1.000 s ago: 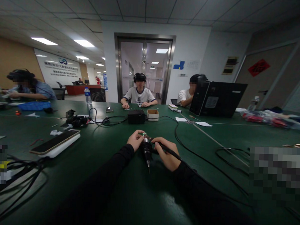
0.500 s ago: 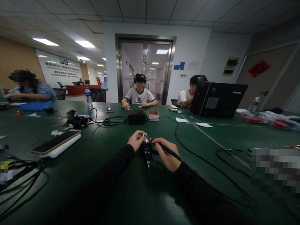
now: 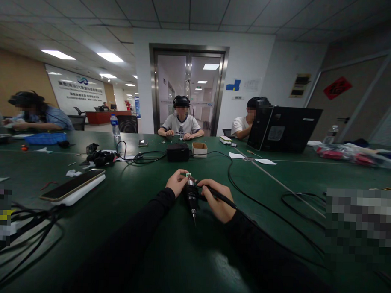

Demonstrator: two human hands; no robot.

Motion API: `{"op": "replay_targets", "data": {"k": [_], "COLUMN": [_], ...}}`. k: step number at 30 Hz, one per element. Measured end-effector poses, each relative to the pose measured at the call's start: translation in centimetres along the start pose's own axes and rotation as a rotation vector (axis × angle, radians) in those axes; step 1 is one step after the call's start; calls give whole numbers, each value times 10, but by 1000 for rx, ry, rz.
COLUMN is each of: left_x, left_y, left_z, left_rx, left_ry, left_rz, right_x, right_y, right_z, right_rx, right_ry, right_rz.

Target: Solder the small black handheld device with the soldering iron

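My left hand (image 3: 177, 182) pinches a small green-and-white piece (image 3: 188, 175), possibly a little circuit board, between thumb and fingers. Right below it on the green table lies a black tool with a silver collar (image 3: 191, 195); its thin metal tip points toward me. In my right hand (image 3: 219, 199) a black pen-shaped tool with a cord (image 3: 224, 199) is gripped like a pencil. Its front end reaches the silver collar near the small piece. Whether the tip touches the piece is too small to tell.
Beyond my hands stand a black box (image 3: 177, 152) with cables and an open cardboard box (image 3: 199, 150). A phone (image 3: 75, 184) rests on a white case at left, near bundled black cables (image 3: 26, 226). Cord (image 3: 245, 193) curves across the right side. Several people sit around the table.
Both my hands stay almost still, with the small piece shifting very slightly. Across the table, a person's hand has lifted and moved a little toward the middle of their body.
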State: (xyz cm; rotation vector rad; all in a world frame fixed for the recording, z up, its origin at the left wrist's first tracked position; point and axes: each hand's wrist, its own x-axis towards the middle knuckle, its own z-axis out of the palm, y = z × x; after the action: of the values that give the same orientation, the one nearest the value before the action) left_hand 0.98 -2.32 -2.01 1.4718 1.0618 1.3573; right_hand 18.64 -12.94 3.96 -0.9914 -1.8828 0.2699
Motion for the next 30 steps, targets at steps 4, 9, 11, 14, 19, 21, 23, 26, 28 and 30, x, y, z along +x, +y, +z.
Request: {"op": "replay_targets", "data": {"k": [4, 9, 11, 14, 19, 21, 23, 26, 28, 30], "left_x": [-1, -1, 0, 1, 1, 0, -1, -2, -2, 0], "left_y": [1, 1, 0, -2, -2, 0, 2, 4, 3, 0], "left_z": [1, 1, 1, 0, 0, 1, 1, 2, 1, 1], "left_rx": [-11, -11, 4, 10, 10, 15, 14, 21, 27, 28], "left_ry": [7, 10, 13, 12, 7, 5, 4, 7, 7, 5], "left_rz": [-9, -6, -2, 5, 11, 10, 11, 17, 22, 33], "right_x": [0, -1, -1, -1, -1, -1, 0, 0, 0, 1], "right_y": [1, 5, 6, 5, 3, 3, 3, 3, 2, 2], "right_z": [1, 1, 2, 1, 1, 1, 1, 1, 1, 1], "right_rx": [8, -16, -18, -17, -13, -18, -22, -21, -22, -26], "right_ry": [6, -7, -10, -6, -14, -14, -12, -19, -25, -26], "right_rz": [-6, -17, -12, -6, -4, -2, 0, 0, -3, -11]}}
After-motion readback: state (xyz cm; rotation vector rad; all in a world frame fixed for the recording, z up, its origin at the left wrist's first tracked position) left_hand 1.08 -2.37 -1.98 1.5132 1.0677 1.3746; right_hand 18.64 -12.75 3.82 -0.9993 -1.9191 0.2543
